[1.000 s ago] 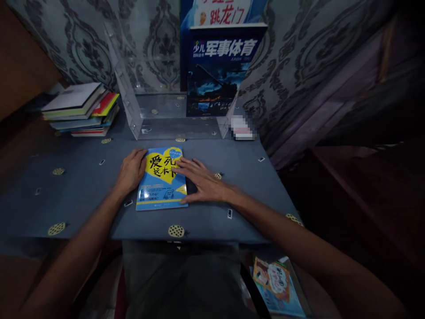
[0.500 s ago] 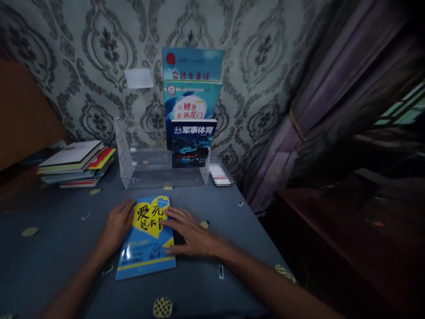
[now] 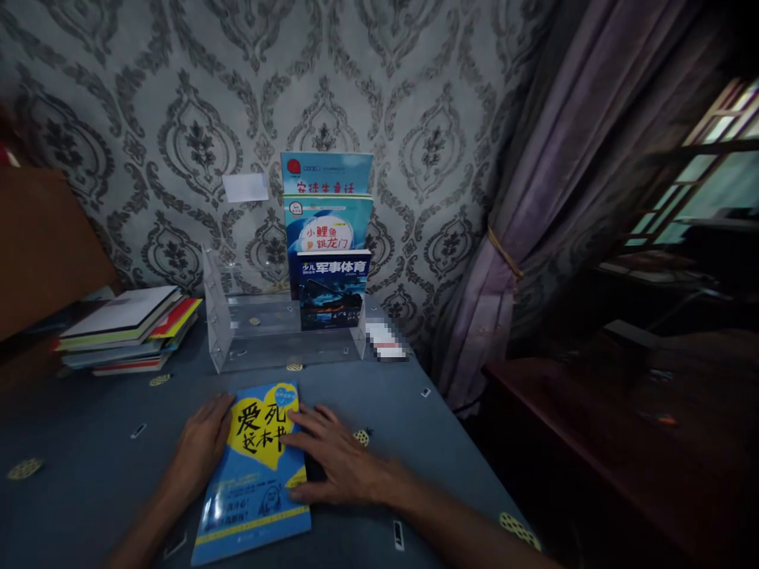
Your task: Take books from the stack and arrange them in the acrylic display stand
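A blue book (image 3: 254,506) with a yellow heart and black lettering on its cover lies in front of me on the table, slightly slanted. My left hand (image 3: 205,435) rests along its left edge, fingers stretched forward and close together, its thumb hard to make out. From the right, my right hand (image 3: 337,458) reaches over the other edge with fingers spread. Its fingertips and thumb touch the cover. Behind the book stands a clear acrylic rack (image 3: 285,348). On its right side, a dark blue book (image 3: 332,292) and two light-blue books (image 3: 326,172) stand upright in stepped rows.
A stack of books (image 3: 127,324) sits at the left, near a brown box-like panel (image 3: 44,245). A blurred-out white item (image 3: 385,340) lies right of the rack. The table's right edge (image 3: 456,431) slopes away beside a purple curtain (image 3: 492,292) and a dark red surface (image 3: 569,419).
My view has tilted up, so the rack, book and hands appear lower in the picture. Both hands keep their places at the blue book's sides.
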Tool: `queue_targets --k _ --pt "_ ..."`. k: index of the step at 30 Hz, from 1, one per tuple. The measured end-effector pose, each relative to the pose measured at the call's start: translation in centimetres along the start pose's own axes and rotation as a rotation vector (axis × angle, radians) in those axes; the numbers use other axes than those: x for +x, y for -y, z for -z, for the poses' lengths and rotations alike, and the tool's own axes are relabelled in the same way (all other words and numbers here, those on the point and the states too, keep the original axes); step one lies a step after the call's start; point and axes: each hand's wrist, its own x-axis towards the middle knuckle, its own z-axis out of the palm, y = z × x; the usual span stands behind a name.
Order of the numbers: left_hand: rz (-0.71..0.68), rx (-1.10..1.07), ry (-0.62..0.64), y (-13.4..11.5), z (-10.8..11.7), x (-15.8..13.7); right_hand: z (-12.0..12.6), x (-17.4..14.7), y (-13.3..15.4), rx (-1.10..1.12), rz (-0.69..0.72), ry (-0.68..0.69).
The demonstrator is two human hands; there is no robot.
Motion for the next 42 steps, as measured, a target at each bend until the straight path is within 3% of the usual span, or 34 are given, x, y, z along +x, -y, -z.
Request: queue_targets --k 11,42 --pt "-0.023 -0.054 -0.028 0.1 0.2 0.1 -0.2 0.0 -0.4 -0.022 0.029 -0.013" --pt "0.005 0.051 0.13 -1.1 1.3 0.0 -0.1 0.9 -0.3 -0.089 0.042 -0.01"
